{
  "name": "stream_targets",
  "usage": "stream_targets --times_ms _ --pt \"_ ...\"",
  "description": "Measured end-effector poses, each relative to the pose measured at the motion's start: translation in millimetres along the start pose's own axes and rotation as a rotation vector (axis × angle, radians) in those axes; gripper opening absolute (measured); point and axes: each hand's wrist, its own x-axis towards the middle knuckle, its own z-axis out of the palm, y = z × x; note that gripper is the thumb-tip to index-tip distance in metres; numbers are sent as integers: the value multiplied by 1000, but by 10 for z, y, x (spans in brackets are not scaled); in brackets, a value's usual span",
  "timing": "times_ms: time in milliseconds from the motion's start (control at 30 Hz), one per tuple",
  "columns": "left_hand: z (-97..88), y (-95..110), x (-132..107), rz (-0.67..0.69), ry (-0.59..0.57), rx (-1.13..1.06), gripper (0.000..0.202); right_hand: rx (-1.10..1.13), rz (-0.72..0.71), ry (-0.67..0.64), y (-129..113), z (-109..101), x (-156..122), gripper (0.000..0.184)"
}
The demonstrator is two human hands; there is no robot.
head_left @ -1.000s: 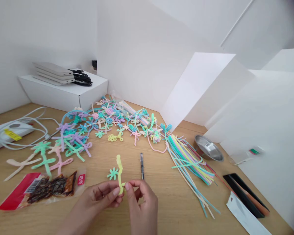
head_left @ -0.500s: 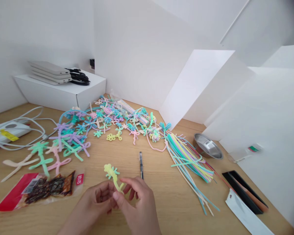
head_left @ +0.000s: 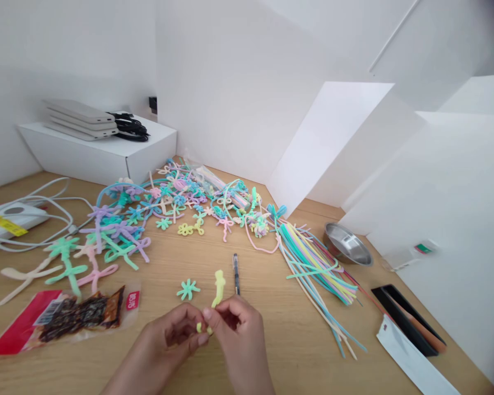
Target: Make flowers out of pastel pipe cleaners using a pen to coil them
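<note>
A yellow pipe cleaner (head_left: 218, 286), bent into a thick looped stem, stands up from between my fingers. My right hand (head_left: 237, 336) pinches it between thumb and forefinger. The fingers of my left hand (head_left: 173, 338) close around its lower end, where a small yellow tip shows; the rest of that end is hidden. Just beyond my hands, a green pipe-cleaner flower (head_left: 188, 289) lies flat on the wooden table (head_left: 214, 249). A dark pen (head_left: 236, 273) lies right of the yellow piece, close behind my right hand.
Finished pipe-cleaner shapes (head_left: 181, 192) heap at the back. A bundle of loose pipe cleaners (head_left: 316, 263) lies to the right, beside a metal bowl (head_left: 347, 243). At left are a snack packet (head_left: 82, 318) and a white power strip (head_left: 20, 222). A white box (head_left: 148, 153) stands behind.
The yellow pipe cleaner has moved right and turned more upright in my hands. The green flower, partly behind it before, now shows whole.
</note>
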Motion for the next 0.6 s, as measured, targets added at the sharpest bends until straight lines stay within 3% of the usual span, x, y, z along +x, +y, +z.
stream_targets --times_ms 133,267,367,600 --pt "4 44 -32 39 23 152 4 -114 -111 53 -15 -42 10 14" --pt "-56 59 -8 -4 -8 -97 12 32 -104 -116 -104 -132 -15 21" --pt "-107 102 18 -52 -4 -191 19 98 -102 -186 -169 -194 -23 13" --pt "-79 107 -18 -45 190 -136 17 -68 -149 -99 -103 -148 -7 11"
